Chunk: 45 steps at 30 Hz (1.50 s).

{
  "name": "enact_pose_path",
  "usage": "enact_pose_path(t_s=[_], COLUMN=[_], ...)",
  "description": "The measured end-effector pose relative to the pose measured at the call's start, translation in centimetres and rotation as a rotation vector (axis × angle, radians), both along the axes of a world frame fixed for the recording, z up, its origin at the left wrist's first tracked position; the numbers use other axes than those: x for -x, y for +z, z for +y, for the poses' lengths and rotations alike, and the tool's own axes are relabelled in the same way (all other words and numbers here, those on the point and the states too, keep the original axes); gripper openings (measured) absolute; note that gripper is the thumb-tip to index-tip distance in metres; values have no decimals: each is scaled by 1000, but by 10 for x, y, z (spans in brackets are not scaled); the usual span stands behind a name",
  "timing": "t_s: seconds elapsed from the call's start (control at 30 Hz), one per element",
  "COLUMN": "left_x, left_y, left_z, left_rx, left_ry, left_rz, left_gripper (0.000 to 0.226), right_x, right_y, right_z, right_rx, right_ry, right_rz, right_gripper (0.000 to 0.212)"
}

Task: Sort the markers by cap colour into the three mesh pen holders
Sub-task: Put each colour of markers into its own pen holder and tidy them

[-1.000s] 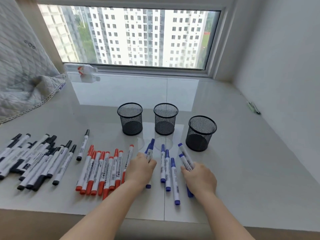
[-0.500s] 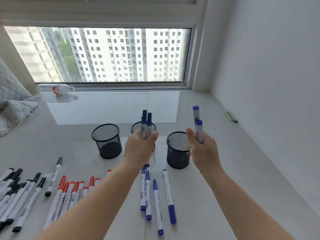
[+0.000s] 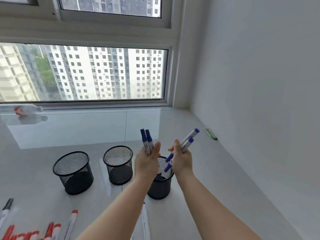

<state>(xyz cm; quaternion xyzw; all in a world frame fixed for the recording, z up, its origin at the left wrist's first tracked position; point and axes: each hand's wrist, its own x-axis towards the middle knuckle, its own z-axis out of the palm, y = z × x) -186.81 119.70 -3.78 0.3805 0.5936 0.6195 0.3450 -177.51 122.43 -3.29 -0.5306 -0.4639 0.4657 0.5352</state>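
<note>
Three black mesh pen holders stand in a row on the white sill: left holder (image 3: pixel 73 172), middle holder (image 3: pixel 118 164) and right holder (image 3: pixel 161 187). My left hand (image 3: pixel 147 161) holds two blue-capped markers (image 3: pixel 146 141) upright over the right holder. My right hand (image 3: pixel 182 161) grips two more blue-capped markers (image 3: pixel 189 138), tilted, their lower ends pointing into the right holder's mouth. Red-capped markers (image 3: pixel 52 230) lie at the bottom left, with a black-capped marker (image 3: pixel 7 207) at the left edge. One blue marker's white barrel (image 3: pixel 144 220) lies between my forearms.
A window spans the back of the sill. A white bottle with a red label (image 3: pixel 24 109) lies on its side at the back left. A small green clip (image 3: pixel 210 134) rests against the white wall on the right.
Both hands moved right with their blue markers and now meet over the right holder. The right hand's markers have tilted down toward its mouth. The camera tilted upward.
</note>
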Motion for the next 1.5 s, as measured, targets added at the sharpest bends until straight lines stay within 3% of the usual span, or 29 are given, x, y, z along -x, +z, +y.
enact_pose_path(t_s=[0.13, 0.27, 0.5, 0.57, 0.8, 1.07, 1.2, 1.3, 1.4, 1.5], left_x=[1, 4, -3, -3, -1, 6, 18, 33, 46, 52], left_y=[-20, -29, -31, -31, -31, -21, -12, -14, -28, -52], left_z=[-7, -17, -27, -28, -30, -43, -62, -87, -112, -130], left_rx=[82, 105, 27, 25, 80, 53, -34, -49, 38, 256], left_ry=[8, 15, 49, 52, 48, 36, -8, 93, 153, 129], left_rz=[-24, 128, -162, -168, 33, 248, 265, 318, 376, 499], left_gripper=[27, 30, 21, 20, 24, 22, 18, 12, 11, 24], right_x=[2, 5, 4, 3, 6, -3, -8, -10, -9, -5], right_y=[-22, -28, -32, -34, -36, -27, -22, -26, -41, -59], right_z=[-18, -30, -41, -42, -44, -54, -75, -102, -130, -149], right_rx=[77, 60, -58, -83, -140, -139, -324, -543, -596, -547], right_ry=[80, 42, -11, -22, -109, -54, -159, -245, -130, 16], right_rz=[-2, 6, -87, -127, -178, -276, -527, -618, -591, -565], right_gripper=[36, 34, 26, 23, 9, 6, 14, 12, 11, 14])
